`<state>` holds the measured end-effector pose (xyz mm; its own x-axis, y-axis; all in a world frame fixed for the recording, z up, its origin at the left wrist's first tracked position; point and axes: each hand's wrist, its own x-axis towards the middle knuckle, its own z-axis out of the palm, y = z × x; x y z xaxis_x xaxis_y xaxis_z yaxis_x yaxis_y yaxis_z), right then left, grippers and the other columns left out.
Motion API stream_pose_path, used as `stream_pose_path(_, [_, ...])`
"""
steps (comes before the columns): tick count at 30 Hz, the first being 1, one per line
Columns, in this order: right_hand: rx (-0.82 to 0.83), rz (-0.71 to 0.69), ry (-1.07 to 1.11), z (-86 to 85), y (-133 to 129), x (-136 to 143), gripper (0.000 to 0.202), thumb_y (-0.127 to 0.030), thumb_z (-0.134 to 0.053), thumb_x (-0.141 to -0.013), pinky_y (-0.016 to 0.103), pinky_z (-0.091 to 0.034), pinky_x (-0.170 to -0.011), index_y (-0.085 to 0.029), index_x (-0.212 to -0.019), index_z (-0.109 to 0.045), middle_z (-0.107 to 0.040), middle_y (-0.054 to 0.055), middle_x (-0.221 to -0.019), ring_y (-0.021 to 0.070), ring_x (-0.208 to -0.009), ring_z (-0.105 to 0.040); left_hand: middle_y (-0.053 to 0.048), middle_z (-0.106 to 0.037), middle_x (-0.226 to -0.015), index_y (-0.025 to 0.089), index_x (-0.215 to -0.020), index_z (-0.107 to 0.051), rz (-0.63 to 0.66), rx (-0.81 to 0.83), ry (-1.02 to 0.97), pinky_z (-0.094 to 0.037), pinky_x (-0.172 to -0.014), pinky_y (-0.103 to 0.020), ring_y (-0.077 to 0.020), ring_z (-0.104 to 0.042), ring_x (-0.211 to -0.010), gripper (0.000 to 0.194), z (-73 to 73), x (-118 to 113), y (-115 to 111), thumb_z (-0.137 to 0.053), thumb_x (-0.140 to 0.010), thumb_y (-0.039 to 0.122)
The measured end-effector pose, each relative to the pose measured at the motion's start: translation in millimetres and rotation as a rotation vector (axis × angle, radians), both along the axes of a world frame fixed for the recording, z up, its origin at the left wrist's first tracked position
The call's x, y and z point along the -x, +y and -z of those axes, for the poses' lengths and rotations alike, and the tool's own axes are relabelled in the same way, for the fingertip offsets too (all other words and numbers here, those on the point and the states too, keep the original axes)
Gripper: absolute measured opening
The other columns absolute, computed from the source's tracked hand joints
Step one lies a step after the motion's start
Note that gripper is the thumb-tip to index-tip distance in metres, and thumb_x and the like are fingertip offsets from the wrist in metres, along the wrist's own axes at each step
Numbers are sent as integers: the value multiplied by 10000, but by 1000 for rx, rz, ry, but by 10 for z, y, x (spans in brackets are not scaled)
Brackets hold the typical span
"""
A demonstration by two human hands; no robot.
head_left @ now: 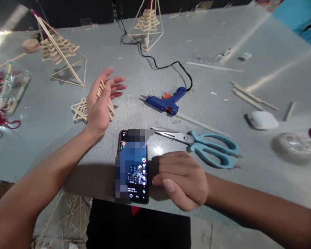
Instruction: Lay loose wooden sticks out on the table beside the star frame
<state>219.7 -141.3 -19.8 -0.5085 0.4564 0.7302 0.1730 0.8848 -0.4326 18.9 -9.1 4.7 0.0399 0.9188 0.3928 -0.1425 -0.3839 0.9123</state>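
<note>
My left hand point(100, 107) is tilted on its side, with its thumb pressed on several short wooden sticks point(100, 90) and its other fingers spread. Partly hidden beneath that hand are star shapes of wooden sticks point(80, 110) on the table. My right hand point(182, 180) rests at the table's near side with its fingers curled in, and nothing shows inside them. Just left of it lies a phone point(134, 166), its screen lit and partly blurred out. Teal-handled scissors point(212, 148) lie beyond my right hand, and farther off is a blue glue gun point(167, 102).
Two pyramid stick frames with stacked stars stand at the back, one on the left point(64, 58) and one mid-table point(148, 29). A black cord point(158, 67) runs to the glue gun. At right are a white case point(264, 120), loose sticks point(254, 97) and a tape roll point(297, 145). Plastic packets point(10, 88) lie left.
</note>
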Motion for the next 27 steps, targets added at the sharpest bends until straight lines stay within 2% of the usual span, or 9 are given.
stream_pose_path(6, [2,-20,9,9,-3,0,272,-105,-399,-915,329,-290,-446,-190,-744,-593,-468,-34,-525,146,-452,-380,-51,-660,-1260,361,-1259,-552,-32,104,-17,-542,-711,-260,-198,-646,-1093,341,-26,-11,-18,-562,-932,456])
stream_pose_path(9, [-2,-24,5,12,-3,-1,272,-103,-409,-904,332,-287,-450,-191,-724,-593,-465,-34,-518,144,-454,-378,-28,-682,-1180,391,-1216,-570,-35,109,-48,-497,-615,-244,-185,-656,-1026,296,-51,-14,-39,-578,-923,427])
stream_pose_path(12, [-12,-15,-7,12,-3,-3,290,-112,-398,-912,331,-287,-452,-198,-708,-586,-462,-37,-513,141,-451,-380,-15,-689,-1030,371,-1186,-610,-24,89,-43,-485,-615,-263,-165,-658,-863,261,-41,-5,-51,-570,-929,384])
stream_pose_path(15, [-17,-9,-29,10,-5,-6,303,-120,-387,-924,330,-298,-453,-201,-707,-582,-474,-36,-515,142,-451,-395,-24,-660,-967,314,-1174,-653,-9,55,-24,-480,-625,-290,-160,-639,-767,262,23,20,-24,-544,-939,350])
stream_pose_path(21, [-13,-5,-12,15,-11,-3,304,-126,-380,-932,323,-306,-459,-201,-723,-586,-484,-37,-506,141,-440,-402,-38,-701,-928,283,-1101,-671,12,32,25,-536,-630,-314,-172,-674,-727,234,163,67,94,-535,-921,347])
stream_pose_path(27, [-3,-20,-26,6,-4,-5,315,-128,-379,-937,326,-306,-461,-195,-727,-604,-496,-27,-510,144,-446,-404,-40,-722,-900,251,-1078,-670,12,92,87,-594,-717,-334,-168,-692,-737,250,154,51,78,-548,-910,390])
